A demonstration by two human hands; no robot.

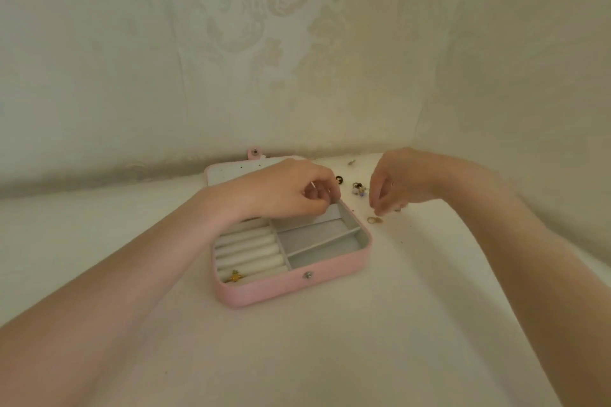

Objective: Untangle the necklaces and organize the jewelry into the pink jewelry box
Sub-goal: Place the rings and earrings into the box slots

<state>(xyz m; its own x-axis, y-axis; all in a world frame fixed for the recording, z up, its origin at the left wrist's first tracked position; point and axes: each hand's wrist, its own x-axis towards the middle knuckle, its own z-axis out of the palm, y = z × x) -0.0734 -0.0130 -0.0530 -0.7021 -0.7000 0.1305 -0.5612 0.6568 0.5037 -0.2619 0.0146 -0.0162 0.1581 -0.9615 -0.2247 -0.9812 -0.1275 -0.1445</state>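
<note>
Nearest me sits the pink jewelry box, lid thrown back flat so every section lies open to my reach, its snap stud facing me. In the near-left corner a gold ring with a yellow stone is tucked between the white ring rolls. I judge that it went there because the rolls grip a band upright. The grey divided compartments on the right side hold nothing that I can see.

My left hand hovers over the far part of the box, fingers curled in with thumb and forefinger drawn together, as if pinching something fine. Whether a chain or a small piece is in that pinch, I cannot tell. My left forearm crosses the ring rolls, so anything meant for that side must wait or go around.

My right hand is down on the white cloth just beyond the box's right wall, fingertips bunched together at a small gold piece, touching or nearly so.

Further back lie a beaded charm cluster, a small dark ring-shaped piece beside my left knuckles, and a tiny metal bit near the patterned backdrop. No tangled necklace shows clearly.
</note>
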